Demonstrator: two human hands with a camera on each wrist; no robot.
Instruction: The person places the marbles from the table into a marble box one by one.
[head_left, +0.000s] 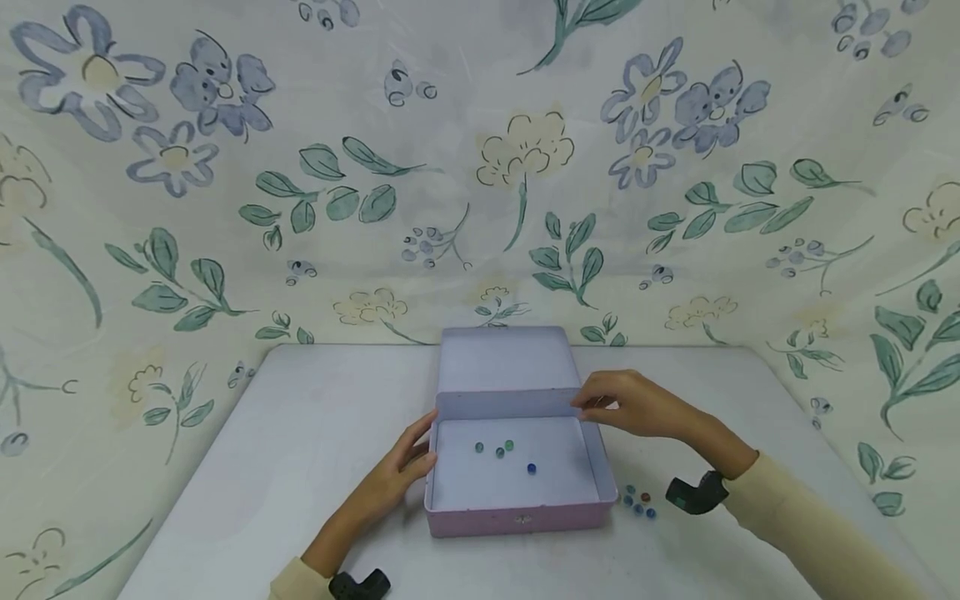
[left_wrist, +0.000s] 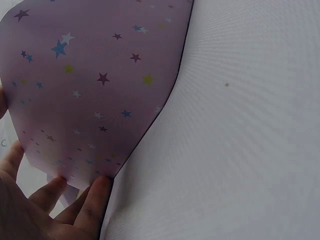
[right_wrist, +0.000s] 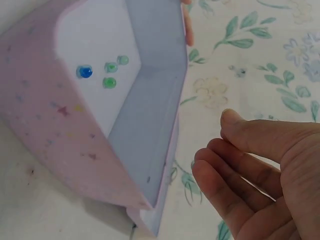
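Observation:
A lilac tin box (head_left: 480, 523) with stars on its outside stands with its lid (head_left: 504, 358) raised at the back. Inside lie a blue marble (head_left: 532, 469) and three greenish marbles (head_left: 500, 452), spread over the pale floor. My left hand (head_left: 390, 479) rests against the box's left side, and its fingertips touch the starry wall (left_wrist: 102, 78) in the left wrist view. Above the back right corner of the box is my right hand (head_left: 630, 404), fingers loosely bent. In the right wrist view nothing shows between its thumb and fingers (right_wrist: 220, 182).
Several loose marbles (head_left: 637, 508), blue ones and a brownish one among them, lie on the white table (head_left: 322, 417) just right of the box. A floral cloth (head_left: 420, 183) hangs behind the table. Each wrist wears a black device (head_left: 697, 493).

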